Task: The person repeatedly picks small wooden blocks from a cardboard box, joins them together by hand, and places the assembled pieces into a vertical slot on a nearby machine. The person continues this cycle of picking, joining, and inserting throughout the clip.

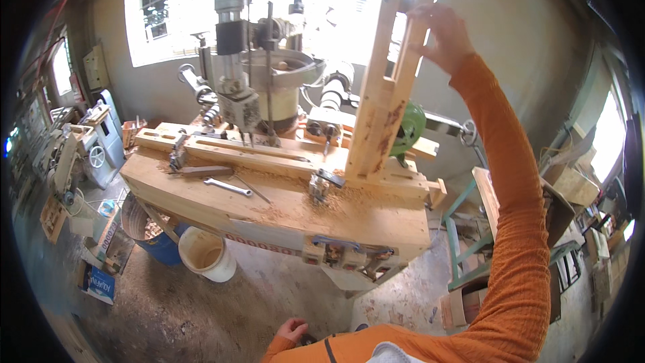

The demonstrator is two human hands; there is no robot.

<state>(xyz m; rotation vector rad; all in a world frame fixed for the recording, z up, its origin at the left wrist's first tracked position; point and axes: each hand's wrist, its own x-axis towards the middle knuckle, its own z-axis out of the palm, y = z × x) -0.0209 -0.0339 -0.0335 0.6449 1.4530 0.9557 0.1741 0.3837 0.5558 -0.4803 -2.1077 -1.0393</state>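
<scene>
My right hand [447, 37] reaches up to the top of a tall upright wooden chute [381, 94] made of two parallel boards. Its fingers and thumb are apart and lie against the right-hand board; I see nothing held in them. Low in front of my body is my left hand [293, 331], its fingers curled together, and what they hold, if anything, is hidden. The chute stands on a wooden machine bench [376, 218], beside a metal clamp [324, 185] among wood shavings. A combination wrench [228, 187] and a thin metal rod [254, 189] lie on the bench top.
A vertical drilling head [236, 94] rises over the bench's rear. Behind the chute is a green round housing [408, 128]. Below the bench stand a white bucket [207, 255] and a blue drum [149, 228] of wood pieces. A green metal frame [457, 249] is at right.
</scene>
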